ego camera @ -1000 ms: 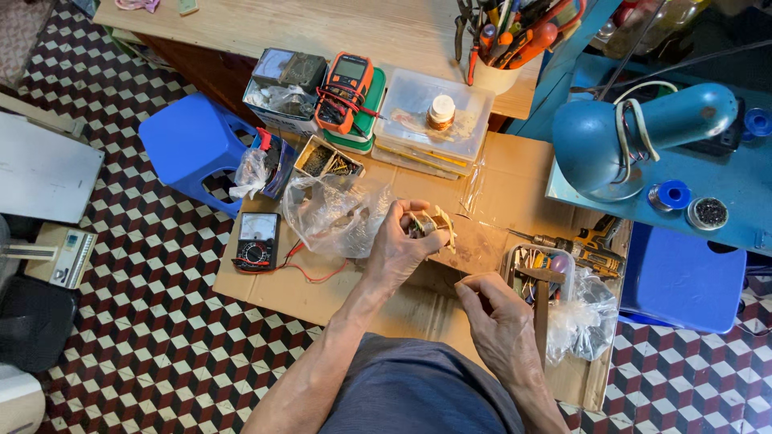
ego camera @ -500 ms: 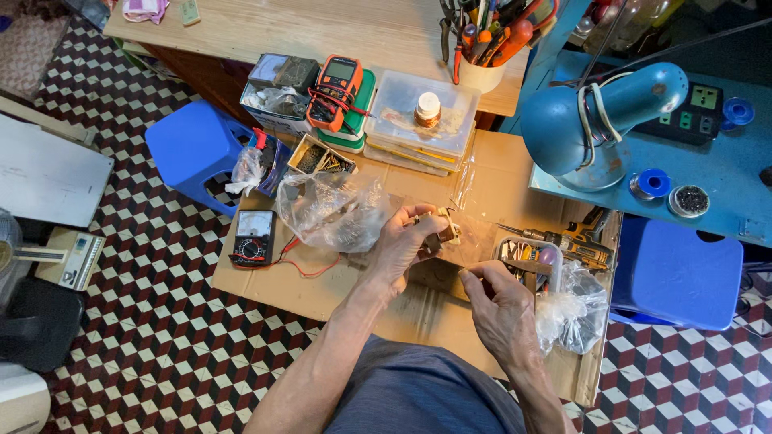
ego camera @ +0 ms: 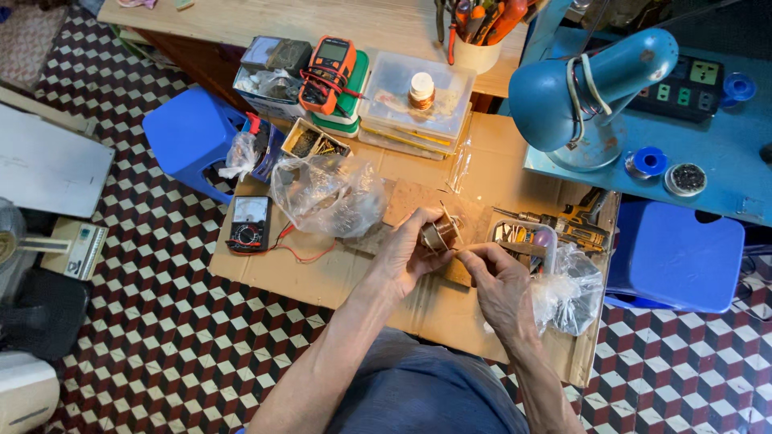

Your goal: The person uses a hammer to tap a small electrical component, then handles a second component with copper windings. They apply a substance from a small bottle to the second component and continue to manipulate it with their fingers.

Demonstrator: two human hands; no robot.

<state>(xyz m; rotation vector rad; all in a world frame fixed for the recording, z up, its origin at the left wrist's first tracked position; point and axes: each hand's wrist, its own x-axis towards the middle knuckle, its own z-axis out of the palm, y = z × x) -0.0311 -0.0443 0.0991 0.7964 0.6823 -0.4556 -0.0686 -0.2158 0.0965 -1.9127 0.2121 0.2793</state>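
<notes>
Two hands: both bare, meeting over the middle of the cardboard sheet [ego camera: 338, 277] that covers the low bench.
Left hand [ego camera: 406, 253]: fingers curled shut around a small brown coil [ego camera: 440, 235], thumb pressed on its near side, holding it just above the cardboard.
Right hand [ego camera: 503, 281]: thumb and forefinger pinched together right at the coil's right end (what they nip is too fine to make out); the other fingers are folded under.
Coil: small, brown and shiny, between the two hands, near the middle of the sheet and above a darker brown board [ego camera: 414, 201] lying flat there.
Left of the hands: a crumpled clear plastic bag [ego camera: 326, 197], and beyond it, near the left edge of the cardboard, a black analogue meter [ego camera: 249, 225] with thin red leads trailing towards the middle.
Right of the hands: a small clear tray of tools [ego camera: 523, 237], another clear bag [ego camera: 571, 285] at the right edge, and a drill [ego camera: 563, 221] lying on its side.
Far edge: stacked clear plastic boxes [ego camera: 418, 108] with a spool of copper wire [ego camera: 420, 88] on top, an orange multimeter [ego camera: 330, 68] on a green box, and a small open box of screws [ego camera: 314, 145].
Right corner: a blue desk lamp [ego camera: 587, 88] on a blue surface, with a blue stool [ego camera: 675, 257] below it.
Left side: another blue stool [ego camera: 189, 137] on the chequered floor [ego camera: 145, 321].
</notes>
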